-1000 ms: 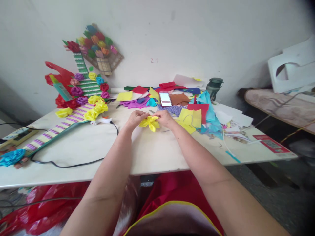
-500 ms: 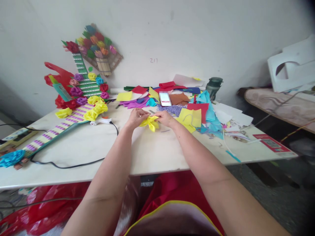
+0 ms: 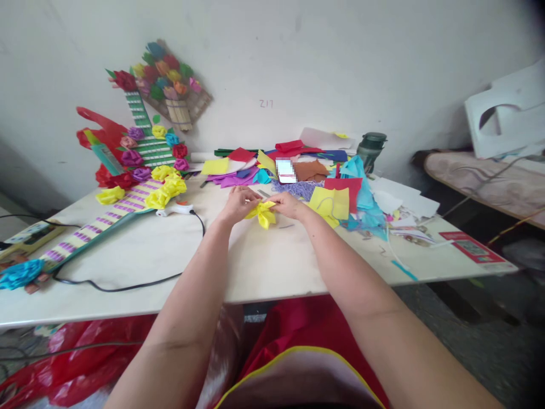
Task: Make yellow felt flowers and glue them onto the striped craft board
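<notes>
A yellow crepe-paper flower [image 3: 264, 216] with loose, pointed petals is between my hands, just above the white table [image 3: 272, 267]. My left hand [image 3: 240, 203] pinches its left side, fingers closed. On the other side my right hand [image 3: 290, 205] grips the upper right petals between thumb and fingers. My knuckles hide the flower's back. Beyond the hands lie a bundle of lilac string [image 3: 298, 190] and a phone [image 3: 286, 170]. Yellow paper squares [image 3: 330, 204] with a thin bent wire on top lie right of my right hand.
Left of my hands rests a white glue gun [image 3: 175, 210] with its black cord [image 3: 123, 288] looping over the table. A flower-decorated paper guitar [image 3: 106, 218] leans at the left. Coloured paper, white scraps [image 3: 409, 196] and a dark green bottle [image 3: 371, 152] stand at the back right.
The yellow flower has shifted very slightly right and turned a little in my fingers, its left petals now more covered by my left hand. Both hands keep their hold.
</notes>
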Available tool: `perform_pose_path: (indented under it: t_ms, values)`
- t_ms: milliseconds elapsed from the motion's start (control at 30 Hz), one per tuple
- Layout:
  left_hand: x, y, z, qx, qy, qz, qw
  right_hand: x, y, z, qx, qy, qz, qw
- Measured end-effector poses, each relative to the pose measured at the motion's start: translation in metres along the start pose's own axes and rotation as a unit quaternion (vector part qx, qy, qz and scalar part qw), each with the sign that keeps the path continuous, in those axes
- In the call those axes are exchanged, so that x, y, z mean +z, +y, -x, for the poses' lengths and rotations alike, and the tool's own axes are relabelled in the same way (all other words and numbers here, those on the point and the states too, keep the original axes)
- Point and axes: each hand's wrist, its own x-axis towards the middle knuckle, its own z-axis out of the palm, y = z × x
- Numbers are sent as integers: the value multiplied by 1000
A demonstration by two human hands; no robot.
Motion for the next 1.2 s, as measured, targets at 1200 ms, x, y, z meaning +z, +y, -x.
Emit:
perform_pose_path:
  t_ms: [1200]
  values:
    - [-5, -2, 4, -135, -72, 87, 984, 5, 0, -4, -74, 53, 283, 955]
